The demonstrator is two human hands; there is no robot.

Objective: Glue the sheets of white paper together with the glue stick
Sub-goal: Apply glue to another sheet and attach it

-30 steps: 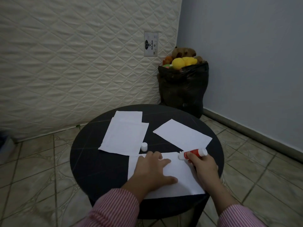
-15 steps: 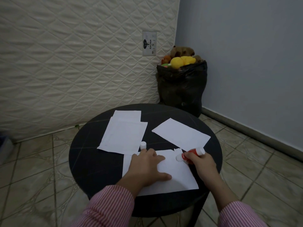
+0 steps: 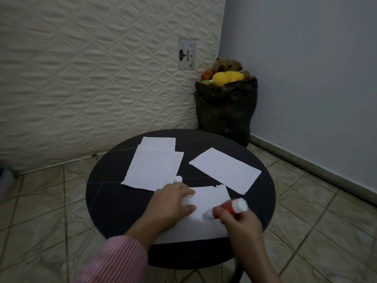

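Note:
On a round black table [image 3: 106, 201] lie several white sheets. My left hand [image 3: 173, 203] presses flat on the nearest sheet [image 3: 206, 199], fingers spread. My right hand [image 3: 240, 223] grips a red and white glue stick [image 3: 226, 209], its white tip down on the middle right of that sheet. The far right corner of this sheet looks crumpled. A stack of two sheets [image 3: 153, 166] lies at the back left, and a single sheet [image 3: 224, 170] lies at the back right. The white glue cap [image 3: 178, 179] stands just behind my left hand.
A quilted white mattress [image 3: 91, 78] leans upright behind the table. In the corner stands a black bag [image 3: 224, 109] full of soft toys. Tiled floor surrounds the table, and a grey wall runs along the right.
My right hand has dragged the glue stick from the sheet's far right corner toward me, along its right side. The corner now shows a crumple. My left hand stays pressed on the sheet.

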